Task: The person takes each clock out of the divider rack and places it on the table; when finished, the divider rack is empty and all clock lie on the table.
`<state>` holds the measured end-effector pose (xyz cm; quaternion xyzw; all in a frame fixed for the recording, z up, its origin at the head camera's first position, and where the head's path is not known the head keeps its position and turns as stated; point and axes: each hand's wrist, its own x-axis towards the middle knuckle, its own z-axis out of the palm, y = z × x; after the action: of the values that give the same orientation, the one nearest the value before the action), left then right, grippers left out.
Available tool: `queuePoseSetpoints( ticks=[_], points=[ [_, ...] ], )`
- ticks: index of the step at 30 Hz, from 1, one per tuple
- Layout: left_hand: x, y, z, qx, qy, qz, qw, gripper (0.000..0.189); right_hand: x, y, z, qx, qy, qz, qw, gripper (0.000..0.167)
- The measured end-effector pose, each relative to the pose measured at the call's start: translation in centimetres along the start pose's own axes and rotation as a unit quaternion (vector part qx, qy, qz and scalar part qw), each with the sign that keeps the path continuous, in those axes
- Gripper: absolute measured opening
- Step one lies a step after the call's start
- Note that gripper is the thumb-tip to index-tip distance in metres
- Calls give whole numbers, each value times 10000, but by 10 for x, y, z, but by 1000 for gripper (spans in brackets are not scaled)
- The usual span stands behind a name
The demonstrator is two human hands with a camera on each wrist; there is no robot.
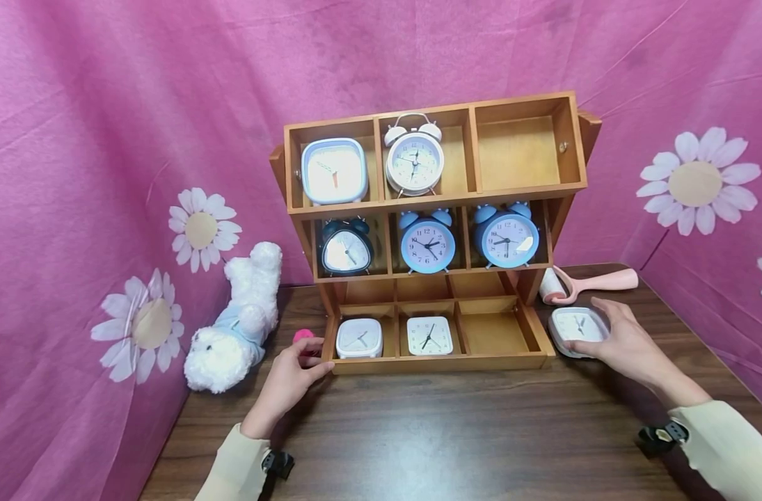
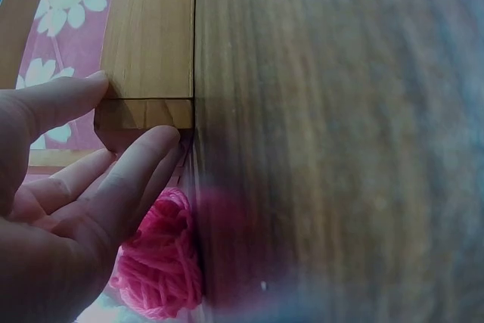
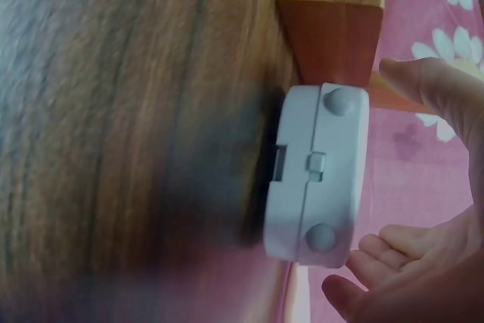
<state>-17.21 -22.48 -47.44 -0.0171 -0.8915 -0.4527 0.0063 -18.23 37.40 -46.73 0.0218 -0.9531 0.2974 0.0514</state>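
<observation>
At the left front corner of a tiered wooden shelf (image 1: 440, 364), my left hand (image 1: 289, 383) rests its thumb and fingertips against the wood. The left wrist view shows the thumb (image 2: 68, 104) on the rail's edge and a fingertip on its end. On the right, a white square alarm clock (image 1: 580, 325) lies face up on the table. My right hand (image 1: 634, 344) is around this clock with thumb and fingers spread. In the right wrist view, a gap shows between thumb (image 3: 423, 81) and clock; the fingers are close to its other side.
Alarm clocks fill several compartments, including a white twin-bell clock (image 1: 415, 163) and a blue one (image 1: 427, 243). A pink-handled lint roller (image 1: 600, 281) lies behind the loose clock. Pink yarn (image 2: 162, 255) and a white plush toy (image 1: 243, 320) are left of the shelf.
</observation>
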Motion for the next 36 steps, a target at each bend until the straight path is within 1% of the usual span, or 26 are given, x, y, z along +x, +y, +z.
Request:
queuePoseSetpoints(
  ticks=[7,10,17,20,23,29,33,36],
  points=[
    [0,1,0,39,-4,-10,10000,46,-2,-10,-1,-22,132,-121,9998,110],
    [0,1,-1,71,-14,2,10000,46,-3,-17,0,-49,145,-112,9998,110],
    [-1,2,-1,146,-19,18,9999,46,-10,-36,0,70,22,-65,10000,115],
    [-1,2,-1,132,-27,26,9999,46,-15,-47,2,197,-45,-104,9997,113],
    [0,2,-1,119,-31,36,9999,46,-20,-59,6,323,-77,-166,9993,108],
    [0,1,-1,109,-28,22,9999,46,-26,-79,16,480,-166,-403,9979,109],
    [-1,1,-1,97,-32,31,9999,46,-29,-91,23,657,-219,-601,9958,104],
    [-1,1,-1,106,-40,43,9999,45,-30,-99,26,662,-265,-691,9951,101]
  ],
)
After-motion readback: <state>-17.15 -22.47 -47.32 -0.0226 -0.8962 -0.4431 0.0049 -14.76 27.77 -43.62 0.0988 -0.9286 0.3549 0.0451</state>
